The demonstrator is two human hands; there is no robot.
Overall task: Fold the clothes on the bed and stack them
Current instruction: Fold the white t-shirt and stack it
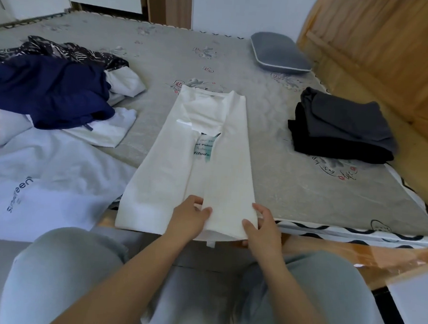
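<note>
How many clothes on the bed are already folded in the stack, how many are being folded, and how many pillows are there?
Folded in the stack: 2, a dark grey folded garment on a black folded garment.
Being folded: 1, the white printed T-shirt, held by the left hand and the right hand.
Pillows: 1, the grey cushion-shaped pillow.
Total: 4.

White shirt [195, 165] with teal print; grey pillow [278, 52].

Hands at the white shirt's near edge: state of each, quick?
Left hand: pinches the bottom hem of the white shirt, thumb on top.
Right hand: grips the same hem at its right corner.
</note>
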